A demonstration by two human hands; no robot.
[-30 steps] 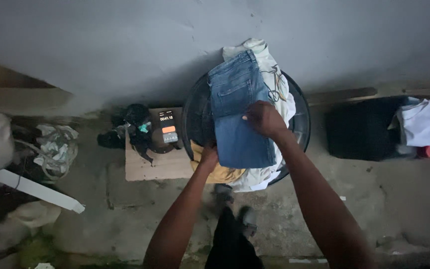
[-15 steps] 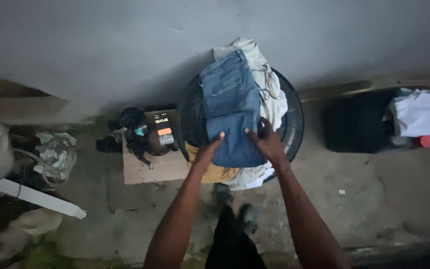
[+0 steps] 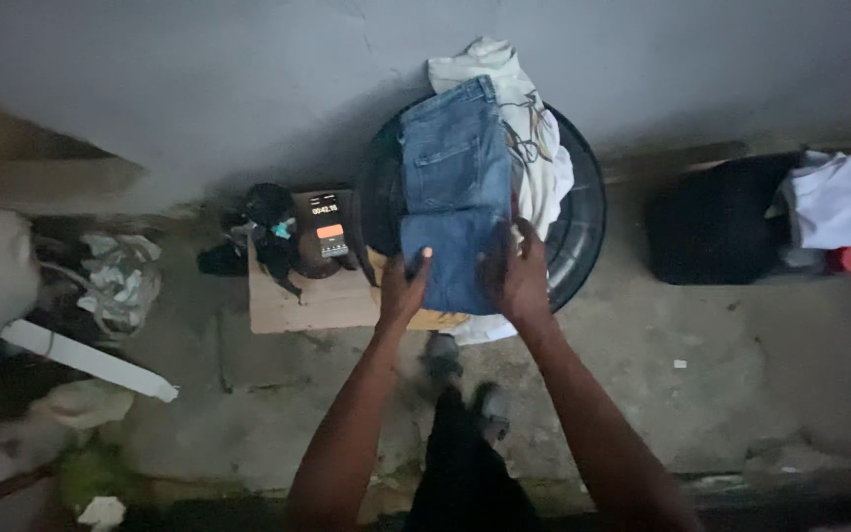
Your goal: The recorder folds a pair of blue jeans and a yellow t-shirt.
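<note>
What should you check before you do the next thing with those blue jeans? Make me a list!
1. Both hands on the jeans: ok. The left hand and right hand grip the folded lower end of the blue jeans.
2. Jeans lying flat on the pile: ok, waistband toward the wall.
3. Fold edges lined up: cannot tell, the hands cover them.
4. White cloth underneath stays clear of the fold: ok, it sticks out to the right.
5. Black round tub steady: cannot tell.
6. Phone on the cardboard out of the way: ok.
</note>
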